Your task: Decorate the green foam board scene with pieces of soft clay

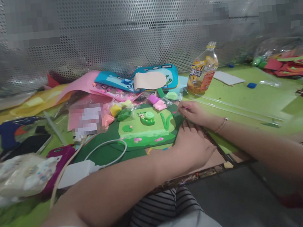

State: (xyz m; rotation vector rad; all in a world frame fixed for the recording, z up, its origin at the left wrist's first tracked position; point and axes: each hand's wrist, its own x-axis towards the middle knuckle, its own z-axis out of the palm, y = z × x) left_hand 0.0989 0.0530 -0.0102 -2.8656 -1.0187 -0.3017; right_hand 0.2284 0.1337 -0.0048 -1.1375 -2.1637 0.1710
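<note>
A green craft picture (127,130) lies on dark green card in front of me, with a raised clay figure (149,116), a green V-shaped strip (165,121) and pink spots along its lower band. My left hand (194,143) rests palm down by the picture's right edge, its fingers laid out and nothing visible in them. Just beyond those fingertips, my right hand (194,112) is closed with its fingers pinched on a thin pink stick (186,107), only partly visible. Both hands are close together at the table's near side.
Clay lumps in bags (123,111) lie behind the picture. A plastic bottle (202,71) stands behind my right hand, and clear rods (242,110) lie to the right. A white charger (76,172) with its cable and a phone (27,146) are at left. Perforated metal (143,28) closes the back.
</note>
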